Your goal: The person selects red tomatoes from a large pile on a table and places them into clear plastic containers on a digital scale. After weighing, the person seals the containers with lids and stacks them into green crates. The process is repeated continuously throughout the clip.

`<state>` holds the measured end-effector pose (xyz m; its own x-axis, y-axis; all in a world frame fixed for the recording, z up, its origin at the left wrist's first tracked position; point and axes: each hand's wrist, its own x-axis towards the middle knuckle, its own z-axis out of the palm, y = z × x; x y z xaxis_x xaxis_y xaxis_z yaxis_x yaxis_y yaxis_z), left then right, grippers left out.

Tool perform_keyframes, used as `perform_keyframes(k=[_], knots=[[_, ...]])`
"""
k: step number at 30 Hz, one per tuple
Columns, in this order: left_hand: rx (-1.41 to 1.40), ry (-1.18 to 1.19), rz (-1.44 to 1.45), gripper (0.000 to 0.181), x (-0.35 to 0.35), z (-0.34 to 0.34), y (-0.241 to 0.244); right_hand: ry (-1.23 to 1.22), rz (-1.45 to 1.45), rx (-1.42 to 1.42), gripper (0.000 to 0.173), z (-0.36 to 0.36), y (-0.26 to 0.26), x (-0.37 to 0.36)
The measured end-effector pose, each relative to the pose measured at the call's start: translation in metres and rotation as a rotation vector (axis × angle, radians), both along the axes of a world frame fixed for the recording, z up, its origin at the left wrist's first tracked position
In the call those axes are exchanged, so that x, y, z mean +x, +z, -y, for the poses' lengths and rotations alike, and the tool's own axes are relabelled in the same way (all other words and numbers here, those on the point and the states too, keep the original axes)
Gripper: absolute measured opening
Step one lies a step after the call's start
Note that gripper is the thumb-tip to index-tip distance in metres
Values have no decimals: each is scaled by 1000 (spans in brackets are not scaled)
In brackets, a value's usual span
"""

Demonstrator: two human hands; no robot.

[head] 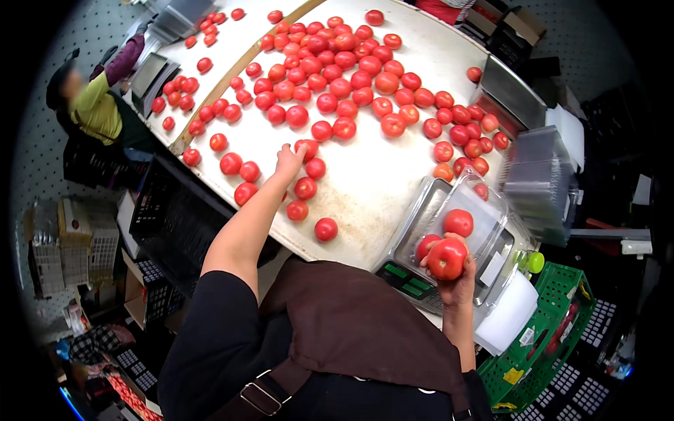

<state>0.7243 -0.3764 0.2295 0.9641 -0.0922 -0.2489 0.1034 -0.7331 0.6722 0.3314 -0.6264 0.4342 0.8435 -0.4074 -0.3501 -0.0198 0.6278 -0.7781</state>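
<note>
My left hand (290, 161) reaches over the white table and touches a red tomato (307, 149) at the near edge of the large pile. Whether its fingers grip that tomato is not clear. In my right hand (460, 287) is a large red tomato (447, 259), held above a digital scale (398, 259). A clear plastic clamshell container (476, 202) sits with its lid raised on the scale's metal pan. Inside the container are tomatoes, one (458, 223) just beyond my right hand and another (427, 246) partly hidden by it.
Many loose tomatoes (337, 73) cover the white table (363, 210), which a wooden strip (231, 79) divides. Stacked clear containers (539, 176) stand right of the scale. A green crate (532, 342) is at lower right, a black crate (179, 210) at left. Another person (100, 113) works at far left.
</note>
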Motion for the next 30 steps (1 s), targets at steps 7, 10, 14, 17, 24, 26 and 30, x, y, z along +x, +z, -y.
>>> perform_keyframes(k=[7, 10, 14, 17, 24, 26, 30], knots=[[325, -417, 702, 42, -28, 89, 12, -107, 24, -2, 74, 9, -5, -20], [51, -690, 603, 46, -29, 149, 21, -146, 46, -12, 73, 15, -5, -25], [-9, -697, 612, 57, -16, 233, 15, -225, 54, -31, 72, 27, -1, -32], [157, -839, 468, 53, -10, 269, 9, -299, 51, -59, 72, 33, 0, -43], [72, -918, 311, 64, -63, 248, -6, -483, -8, -71, 65, 46, -12, -72], [56, -879, 265, 65, -76, 235, -3, -498, -56, -123, 51, 56, -12, -75], [-272, -581, -18, 68, -102, 226, 40, -597, -108, -218, 41, 79, -6, -72]])
